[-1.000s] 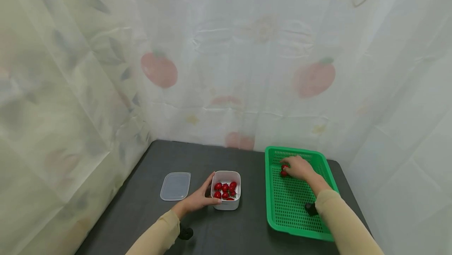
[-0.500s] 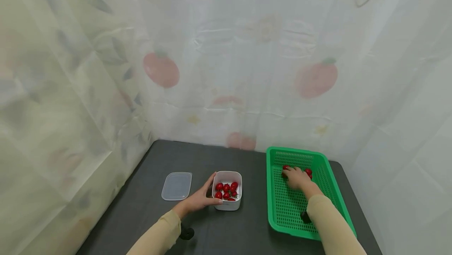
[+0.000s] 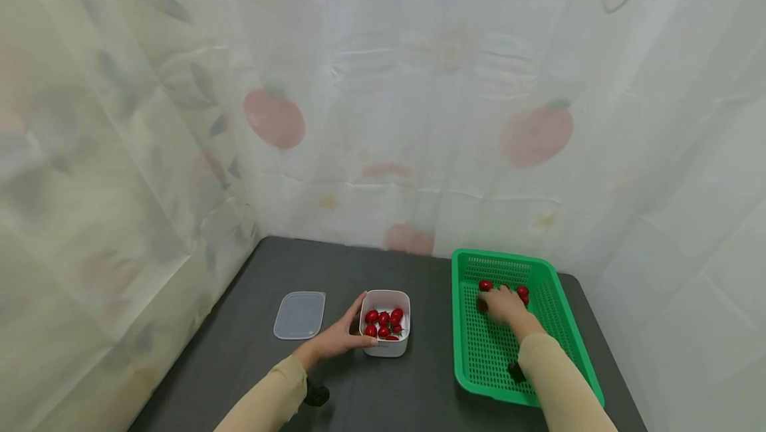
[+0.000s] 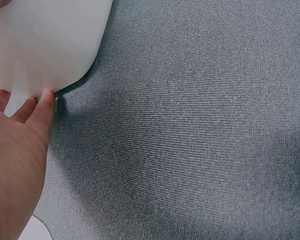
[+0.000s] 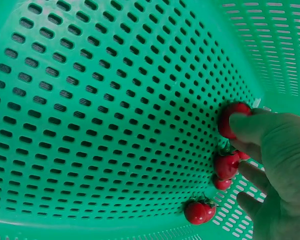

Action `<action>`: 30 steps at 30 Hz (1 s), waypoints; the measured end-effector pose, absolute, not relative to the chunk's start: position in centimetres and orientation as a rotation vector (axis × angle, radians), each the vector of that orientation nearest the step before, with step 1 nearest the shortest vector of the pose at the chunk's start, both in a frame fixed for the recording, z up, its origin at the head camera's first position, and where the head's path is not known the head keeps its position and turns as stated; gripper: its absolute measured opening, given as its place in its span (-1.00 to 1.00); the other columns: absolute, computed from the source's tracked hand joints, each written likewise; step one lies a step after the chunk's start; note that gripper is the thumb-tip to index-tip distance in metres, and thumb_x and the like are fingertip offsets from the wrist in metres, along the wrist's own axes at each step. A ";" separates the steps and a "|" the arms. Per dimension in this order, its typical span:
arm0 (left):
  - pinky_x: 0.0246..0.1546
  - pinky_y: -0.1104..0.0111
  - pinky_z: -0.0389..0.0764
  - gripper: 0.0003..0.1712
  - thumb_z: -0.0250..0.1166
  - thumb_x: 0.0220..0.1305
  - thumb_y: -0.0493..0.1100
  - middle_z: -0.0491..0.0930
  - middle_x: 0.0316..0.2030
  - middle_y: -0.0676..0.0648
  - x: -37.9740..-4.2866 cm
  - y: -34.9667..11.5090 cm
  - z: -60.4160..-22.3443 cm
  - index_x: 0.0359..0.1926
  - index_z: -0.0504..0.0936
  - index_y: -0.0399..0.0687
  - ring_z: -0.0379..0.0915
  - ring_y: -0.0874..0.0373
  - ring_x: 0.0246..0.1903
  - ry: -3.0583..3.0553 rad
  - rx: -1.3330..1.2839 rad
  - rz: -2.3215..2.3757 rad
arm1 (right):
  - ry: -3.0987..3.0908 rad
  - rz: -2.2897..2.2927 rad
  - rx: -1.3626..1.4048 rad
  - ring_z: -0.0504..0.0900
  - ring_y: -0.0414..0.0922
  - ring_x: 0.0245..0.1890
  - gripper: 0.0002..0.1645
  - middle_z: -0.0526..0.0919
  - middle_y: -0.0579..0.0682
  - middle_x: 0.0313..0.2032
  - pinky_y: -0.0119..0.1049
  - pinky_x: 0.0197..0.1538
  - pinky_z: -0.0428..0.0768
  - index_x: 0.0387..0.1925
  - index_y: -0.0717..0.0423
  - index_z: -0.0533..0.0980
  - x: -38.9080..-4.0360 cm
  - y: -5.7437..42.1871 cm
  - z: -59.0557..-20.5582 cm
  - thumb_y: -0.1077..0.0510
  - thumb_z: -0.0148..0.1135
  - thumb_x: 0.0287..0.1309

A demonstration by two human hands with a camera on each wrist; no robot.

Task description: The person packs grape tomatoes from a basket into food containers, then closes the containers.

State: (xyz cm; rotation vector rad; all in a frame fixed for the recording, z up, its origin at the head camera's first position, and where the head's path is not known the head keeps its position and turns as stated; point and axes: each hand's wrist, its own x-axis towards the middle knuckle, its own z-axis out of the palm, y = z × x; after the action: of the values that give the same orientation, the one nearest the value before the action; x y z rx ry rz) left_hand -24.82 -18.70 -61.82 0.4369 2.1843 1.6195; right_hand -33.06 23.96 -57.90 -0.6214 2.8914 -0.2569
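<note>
My left hand [image 3: 335, 339] grips a small white plastic container [image 3: 385, 350], its thumb across the front and its fingers at the left side. Several cherry tomatoes [image 3: 383, 318] lie inside the container. In the left wrist view, fingertips [image 4: 47, 97] press against the container's lower edge. My right hand [image 3: 505, 306] is down inside the green basket [image 3: 457, 332]. Its thumb and index finger pinch a cherry tomato [image 5: 232, 120], seen in the right wrist view. Beneath that hand lie more tomatoes [image 5: 226, 166], and another pair [image 5: 196, 213] sits near the basket wall.
A clear square lid [image 3: 300, 316] lies on the dark table [image 3: 359, 262] left of the container. Patterned curtains [image 3: 419, 119] hang behind the table and at both sides. The basket stands near the table's right edge.
My right hand has come nearer to me within the basket, uncovering tomatoes at its right and behind it. The left hand and container stay in place.
</note>
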 end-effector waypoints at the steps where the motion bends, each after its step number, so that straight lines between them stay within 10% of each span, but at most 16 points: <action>1: 0.37 -0.16 0.22 0.29 0.45 0.30 0.01 -0.15 0.60 -0.23 -24.8 -18.7 -61.8 0.65 -0.37 0.16 -0.10 -0.30 0.52 2.189 0.440 1.616 | 2.899 -0.255 -0.638 0.51 0.29 0.02 -0.75 0.67 0.10 -0.09 0.32 0.09 0.45 -0.03 0.06 0.66 -33.0 23.9 -57.9 0.34 0.22 0.34; 30: 0.37 -0.12 0.25 0.32 0.46 0.29 0.00 -0.16 0.60 -0.20 -25.0 -18.8 -62.3 0.65 -0.39 0.10 -0.10 -0.30 0.52 2.174 0.444 1.629 | 2.778 -0.452 -0.673 0.64 0.08 -0.08 -0.74 0.68 0.02 -0.13 0.09 -0.02 0.59 -0.08 0.12 0.66 -32.7 23.7 -58.0 0.39 0.31 0.21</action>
State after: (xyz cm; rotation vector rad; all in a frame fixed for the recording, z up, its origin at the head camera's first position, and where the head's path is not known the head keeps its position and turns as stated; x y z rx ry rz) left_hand -25.01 -18.84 -62.32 0.4435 2.1736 1.6291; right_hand -32.68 23.65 -57.95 -0.6735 2.7779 -0.4524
